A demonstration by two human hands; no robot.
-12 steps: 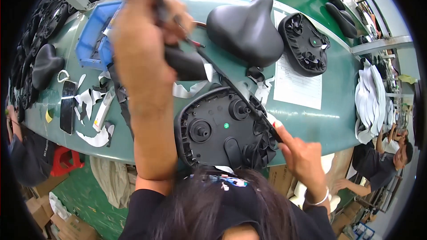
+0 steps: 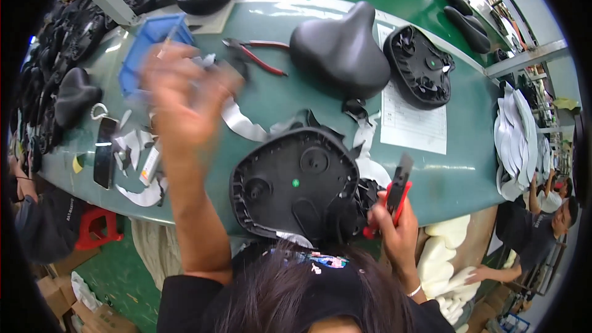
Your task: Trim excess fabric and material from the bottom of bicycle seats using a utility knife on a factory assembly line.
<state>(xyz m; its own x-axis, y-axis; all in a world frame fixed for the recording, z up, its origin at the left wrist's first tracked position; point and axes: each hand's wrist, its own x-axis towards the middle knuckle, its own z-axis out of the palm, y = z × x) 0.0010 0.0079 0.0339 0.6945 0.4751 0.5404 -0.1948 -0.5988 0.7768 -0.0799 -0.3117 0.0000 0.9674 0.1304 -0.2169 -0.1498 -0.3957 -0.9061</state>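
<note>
Right hand (image 2: pixel 396 228) grasped a red-and-black hand tool (image 2: pixel 400 186) | black plastic saddle underside (image 2: pixel 287 192) lay on the green table (image 2: pixel 456 179), seemingly partway done: dark wrinkled material (image 2: pixel 365 200) bunched right, left rim's ribs (image 2: pixel 237 200) exposed | blurred left hand (image 2: pixel 185 89): grip couldn't be told | smooth black saddle (image 2: pixel 338 49) sat beyond, apparently covered

Around the upturned saddle base (image 2: pixel 287 196) on the workbench (image 2: pixel 459 179): saddle (image 2: pixel 339 49) at one o'clock, paper sheet (image 2: pixel 414 126) at two, phone (image 2: pixel 105 154) at nine, pliers (image 2: pixel 258 59) near twelve.
</note>
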